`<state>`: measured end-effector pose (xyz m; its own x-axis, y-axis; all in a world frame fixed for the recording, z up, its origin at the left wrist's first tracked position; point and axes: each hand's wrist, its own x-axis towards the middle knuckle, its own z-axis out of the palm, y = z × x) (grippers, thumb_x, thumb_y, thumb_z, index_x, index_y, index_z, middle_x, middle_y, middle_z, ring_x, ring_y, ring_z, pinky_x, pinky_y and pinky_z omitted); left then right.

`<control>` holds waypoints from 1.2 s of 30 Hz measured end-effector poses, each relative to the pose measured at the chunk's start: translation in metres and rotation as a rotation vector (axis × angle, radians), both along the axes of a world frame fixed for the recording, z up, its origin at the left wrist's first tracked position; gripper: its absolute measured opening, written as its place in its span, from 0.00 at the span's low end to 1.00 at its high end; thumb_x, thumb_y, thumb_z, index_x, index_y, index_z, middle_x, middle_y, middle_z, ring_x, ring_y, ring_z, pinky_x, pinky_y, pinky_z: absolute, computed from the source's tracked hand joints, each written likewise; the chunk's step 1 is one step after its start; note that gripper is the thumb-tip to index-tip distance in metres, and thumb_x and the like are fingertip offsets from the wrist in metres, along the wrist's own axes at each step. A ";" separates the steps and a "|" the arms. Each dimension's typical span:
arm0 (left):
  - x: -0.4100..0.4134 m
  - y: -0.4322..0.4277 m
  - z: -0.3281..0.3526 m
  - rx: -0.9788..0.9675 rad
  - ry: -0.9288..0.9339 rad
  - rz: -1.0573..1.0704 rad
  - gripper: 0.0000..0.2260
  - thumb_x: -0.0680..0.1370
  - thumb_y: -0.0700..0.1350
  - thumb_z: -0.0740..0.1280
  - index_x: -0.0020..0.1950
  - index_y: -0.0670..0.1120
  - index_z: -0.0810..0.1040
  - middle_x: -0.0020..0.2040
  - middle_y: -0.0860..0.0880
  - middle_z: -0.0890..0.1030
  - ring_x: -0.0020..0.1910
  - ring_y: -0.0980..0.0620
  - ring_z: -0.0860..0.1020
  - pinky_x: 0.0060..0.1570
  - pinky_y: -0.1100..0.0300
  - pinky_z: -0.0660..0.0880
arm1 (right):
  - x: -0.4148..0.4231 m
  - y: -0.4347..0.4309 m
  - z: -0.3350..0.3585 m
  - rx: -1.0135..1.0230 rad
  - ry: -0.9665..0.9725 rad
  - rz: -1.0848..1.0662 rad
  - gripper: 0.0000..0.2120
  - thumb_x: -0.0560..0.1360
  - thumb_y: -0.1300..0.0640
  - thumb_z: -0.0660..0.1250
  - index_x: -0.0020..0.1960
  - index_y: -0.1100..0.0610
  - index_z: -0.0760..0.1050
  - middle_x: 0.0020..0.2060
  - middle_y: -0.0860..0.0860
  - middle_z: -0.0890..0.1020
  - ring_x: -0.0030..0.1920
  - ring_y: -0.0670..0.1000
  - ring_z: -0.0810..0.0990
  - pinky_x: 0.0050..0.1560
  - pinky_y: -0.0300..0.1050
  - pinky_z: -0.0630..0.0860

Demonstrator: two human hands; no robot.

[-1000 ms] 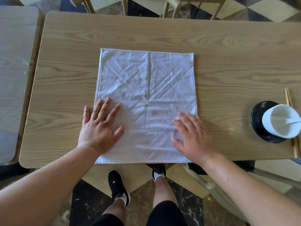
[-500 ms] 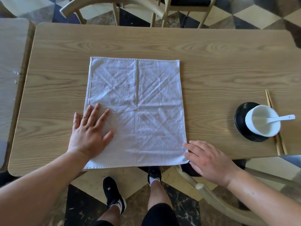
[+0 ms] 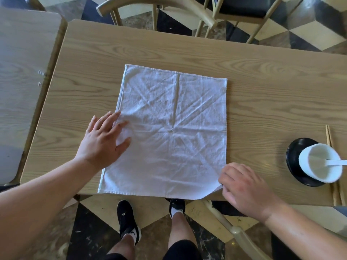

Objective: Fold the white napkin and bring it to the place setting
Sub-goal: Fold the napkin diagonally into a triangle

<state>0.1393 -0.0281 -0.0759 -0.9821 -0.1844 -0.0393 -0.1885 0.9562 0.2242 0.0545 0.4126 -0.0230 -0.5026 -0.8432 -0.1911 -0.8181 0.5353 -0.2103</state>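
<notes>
**Right hand at the near corner, left hand flat on the cloth**

Your right hand [image 3: 246,188] has slid off the napkin's face since a second ago and now sits at its near right corner, while your left hand [image 3: 104,140] has drifted out toward the left hem.

You are standing at a pale wood-grain table [image 3: 272,87] with rounded corners; a second table [image 3: 24,76] of the same finish butts up on your left. Beyond the far edge stand light wooden chairs [image 3: 159,8] on a floor [image 3: 304,29] tiled in black, cream and marbled brown. Another chair's curved back [image 3: 234,229] shows below the near edge, by your right leg.

The white napkin [image 3: 172,132] lies spread open in the middle of the table, creased with a cross and diagonals, its near hem level with the table edge. The place setting is well apart on the right: a white cup [image 3: 319,162] with a white spoon [image 3: 338,162] in it stands on a black saucer [image 3: 294,156], with wooden chopsticks [image 3: 329,136] just beside.

Your left hand is open, palm down, fingers spread, pressing the cloth's left side and grasping nothing. Your right hand is curled, fingertips pinching the near right corner (which is lifted slightly and turned under).
</notes>
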 end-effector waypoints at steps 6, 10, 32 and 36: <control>-0.015 -0.034 0.000 0.002 -0.046 0.071 0.30 0.79 0.67 0.58 0.77 0.56 0.73 0.82 0.44 0.67 0.82 0.39 0.63 0.80 0.33 0.55 | -0.034 -0.067 0.016 -0.052 -0.230 -0.366 0.04 0.79 0.59 0.70 0.53 0.51 0.81 0.48 0.41 0.80 0.52 0.44 0.76 0.51 0.31 0.72; -0.012 -0.036 -0.006 0.002 -0.024 0.066 0.29 0.81 0.63 0.57 0.79 0.55 0.71 0.83 0.42 0.66 0.83 0.39 0.61 0.81 0.36 0.53 | -0.059 -0.115 0.013 -0.134 -0.385 -0.469 0.04 0.82 0.55 0.68 0.55 0.48 0.80 0.48 0.38 0.80 0.52 0.42 0.77 0.49 0.29 0.68; -0.013 -0.046 -0.018 -0.046 0.027 0.052 0.23 0.81 0.58 0.64 0.76 0.58 0.75 0.82 0.42 0.69 0.81 0.38 0.66 0.80 0.33 0.57 | -0.179 -0.349 -0.016 -0.324 -0.409 -0.415 0.03 0.79 0.53 0.70 0.49 0.51 0.82 0.34 0.43 0.81 0.36 0.44 0.78 0.39 0.43 0.74; -0.014 -0.046 -0.019 -0.055 0.048 0.056 0.22 0.81 0.56 0.66 0.75 0.56 0.77 0.80 0.42 0.71 0.80 0.37 0.68 0.79 0.32 0.59 | -0.204 -0.377 -0.021 -0.292 -0.383 -0.374 0.04 0.79 0.54 0.69 0.49 0.52 0.82 0.34 0.42 0.79 0.37 0.45 0.78 0.41 0.43 0.72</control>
<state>0.1253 -0.0743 -0.0945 -0.9706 -0.2400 0.0189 -0.2327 0.9554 0.1818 -0.1499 0.0356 -0.0438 -0.7158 -0.6678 -0.2041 -0.4231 0.6473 -0.6340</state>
